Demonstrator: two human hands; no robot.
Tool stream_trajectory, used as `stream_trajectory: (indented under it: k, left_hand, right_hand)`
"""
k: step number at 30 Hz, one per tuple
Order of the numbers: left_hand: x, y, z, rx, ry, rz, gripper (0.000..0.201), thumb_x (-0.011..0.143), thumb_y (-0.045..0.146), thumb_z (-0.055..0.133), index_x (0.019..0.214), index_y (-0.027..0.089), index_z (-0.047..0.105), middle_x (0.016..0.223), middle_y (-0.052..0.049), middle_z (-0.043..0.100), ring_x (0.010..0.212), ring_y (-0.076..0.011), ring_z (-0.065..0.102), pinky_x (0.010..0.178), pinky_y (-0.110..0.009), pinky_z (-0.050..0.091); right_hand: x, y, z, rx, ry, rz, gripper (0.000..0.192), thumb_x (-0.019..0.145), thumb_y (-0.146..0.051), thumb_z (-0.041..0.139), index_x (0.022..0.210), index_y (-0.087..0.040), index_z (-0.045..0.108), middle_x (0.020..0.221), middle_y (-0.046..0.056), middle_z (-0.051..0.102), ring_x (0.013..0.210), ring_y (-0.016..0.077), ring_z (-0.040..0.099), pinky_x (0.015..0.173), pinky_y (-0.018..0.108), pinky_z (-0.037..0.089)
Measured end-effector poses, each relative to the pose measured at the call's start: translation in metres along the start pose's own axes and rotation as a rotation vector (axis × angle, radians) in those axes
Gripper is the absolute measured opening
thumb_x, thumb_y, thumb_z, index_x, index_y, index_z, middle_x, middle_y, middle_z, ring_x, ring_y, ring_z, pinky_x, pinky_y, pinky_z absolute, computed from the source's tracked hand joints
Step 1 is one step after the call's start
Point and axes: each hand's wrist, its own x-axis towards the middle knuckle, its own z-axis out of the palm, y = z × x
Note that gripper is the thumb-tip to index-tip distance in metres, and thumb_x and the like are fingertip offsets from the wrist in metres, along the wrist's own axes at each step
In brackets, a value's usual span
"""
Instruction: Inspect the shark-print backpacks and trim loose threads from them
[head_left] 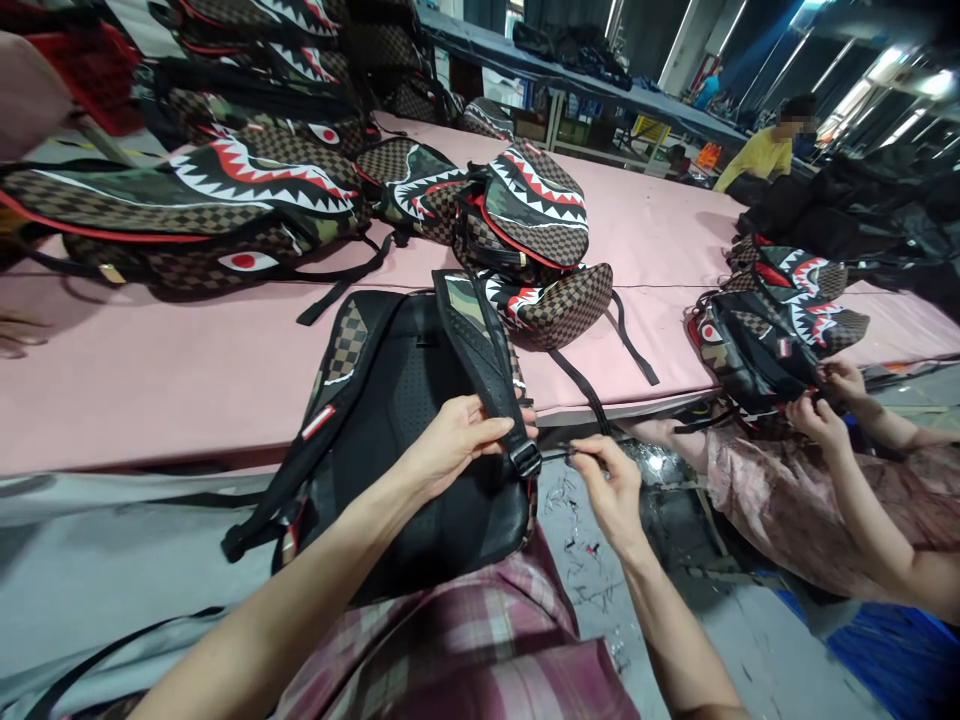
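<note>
I am pinching the shoulder strap [480, 345] near its buckle [526, 458] with my left hand [450, 445] while my right hand [611, 485] is gripping the webbing end [559, 452], threading it; the backpack [405, 420] is lying on the worktop [150, 370] edge, so next I need a steady pull.

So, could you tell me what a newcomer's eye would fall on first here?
Most striking are the shark-mouth backpacks with red and white teeth, piled across the pink table. In front, a black-backed backpack lies face down at the table's edge, where the left hand pinches its shoulder strap by the buckle and the right hand holds the thin webbing. At right, a co-worker's hands handle another backpack.
</note>
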Motion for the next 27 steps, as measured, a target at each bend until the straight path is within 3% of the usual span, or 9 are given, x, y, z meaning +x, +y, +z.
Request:
stream_trajectory:
  k: [3, 6, 10, 13, 15, 18, 21, 24, 27]
  left_hand:
    - [0.001, -0.001, 0.000, -0.020, 0.008, -0.006, 0.047, 0.063, 0.030, 0.075, 0.104, 0.012, 0.060, 0.103, -0.014, 0.068, 0.085, -0.0238, 0.067, 0.070, -0.031, 0.052]
    - [0.002, -0.003, 0.006, -0.032, 0.022, 0.006, 0.045, 0.062, 0.030, 0.075, 0.101, 0.012, 0.061, 0.102, -0.013, 0.068, 0.084, -0.0224, 0.066, 0.071, -0.030, 0.052]
    - [0.005, -0.005, 0.014, -0.004, 0.082, 0.041, 0.041, 0.062, 0.031, 0.075, 0.095, 0.012, 0.062, 0.098, -0.010, 0.069, 0.083, -0.0193, 0.065, 0.070, -0.028, 0.051]
    - [0.008, -0.006, 0.016, 0.097, 0.105, 0.069, 0.037, 0.059, 0.030, 0.076, 0.089, 0.012, 0.062, 0.090, -0.007, 0.069, 0.079, -0.0175, 0.063, 0.070, -0.027, 0.051]
    - [0.010, -0.006, 0.014, 0.194, 0.093, 0.060, 0.034, 0.059, 0.031, 0.076, 0.084, 0.011, 0.063, 0.082, -0.006, 0.068, 0.074, -0.0173, 0.063, 0.065, -0.027, 0.051]
    - [0.012, -0.002, 0.011, 0.264, 0.041, 0.012, 0.030, 0.059, 0.032, 0.075, 0.076, 0.011, 0.062, 0.074, -0.006, 0.067, 0.064, -0.0170, 0.063, 0.056, -0.026, 0.051]
    - [0.013, 0.001, 0.009, 0.268, -0.030, -0.010, 0.029, 0.063, 0.036, 0.071, 0.072, 0.010, 0.060, 0.068, -0.005, 0.066, 0.052, -0.0144, 0.062, 0.052, -0.025, 0.049]
    - [0.016, 0.001, 0.011, 0.298, -0.042, -0.012, 0.033, 0.068, 0.042, 0.066, 0.075, 0.011, 0.057, 0.062, -0.004, 0.064, 0.045, -0.0137, 0.060, 0.046, -0.023, 0.046]
    - [0.021, -0.004, 0.014, 0.329, 0.023, -0.011, 0.037, 0.068, 0.045, 0.066, 0.081, 0.013, 0.053, 0.058, -0.003, 0.063, 0.041, -0.0134, 0.059, 0.040, -0.021, 0.043]
  right_hand:
    - [-0.007, 0.000, 0.007, 0.093, 0.106, 0.137, 0.019, 0.080, -0.026, 0.057, 0.098, -0.020, 0.057, 0.086, 0.002, 0.062, 0.076, 0.0147, 0.059, 0.066, 0.027, 0.048]
    - [-0.013, -0.010, 0.021, -0.027, 0.017, 0.017, 0.046, 0.070, -0.029, 0.068, 0.112, -0.019, 0.053, 0.096, 0.006, 0.061, 0.084, 0.0181, 0.059, 0.070, 0.028, 0.049]
    - [-0.009, -0.020, 0.036, -0.062, -0.005, -0.013, 0.038, 0.077, -0.027, 0.061, 0.113, -0.020, 0.056, 0.107, 0.009, 0.062, 0.097, 0.0195, 0.059, 0.081, 0.030, 0.049]
    - [-0.002, -0.015, 0.039, 0.139, -0.049, 0.179, 0.029, 0.078, -0.028, 0.060, 0.106, -0.020, 0.062, 0.099, 0.006, 0.066, 0.085, 0.0174, 0.061, 0.076, 0.029, 0.049]
    - [0.002, -0.007, 0.038, 0.370, -0.135, 0.351, 0.028, 0.075, -0.031, 0.063, 0.100, -0.018, 0.066, 0.087, 0.004, 0.067, 0.071, 0.0144, 0.059, 0.064, 0.026, 0.048]
    - [0.004, 0.004, 0.036, 0.702, -0.240, 0.553, 0.032, 0.071, -0.040, 0.067, 0.090, -0.014, 0.068, 0.064, 0.001, 0.061, 0.045, 0.0062, 0.039, 0.042, 0.020, 0.031]
    - [0.006, 0.009, 0.038, 0.894, -0.277, 0.640, 0.033, 0.068, -0.044, 0.069, 0.076, -0.012, 0.064, 0.055, -0.001, 0.054, 0.040, 0.0024, 0.021, 0.038, 0.020, 0.015]
    - [0.008, 0.010, 0.041, 1.005, -0.291, 0.669, 0.034, 0.071, -0.046, 0.066, 0.067, -0.014, 0.057, 0.052, -0.002, 0.051, 0.038, 0.0014, 0.016, 0.038, 0.020, 0.012]
    - [0.009, 0.010, 0.044, 1.072, -0.313, 0.675, 0.035, 0.074, -0.047, 0.064, 0.066, -0.014, 0.055, 0.049, -0.005, 0.046, 0.037, 0.0014, 0.015, 0.036, 0.019, 0.012]
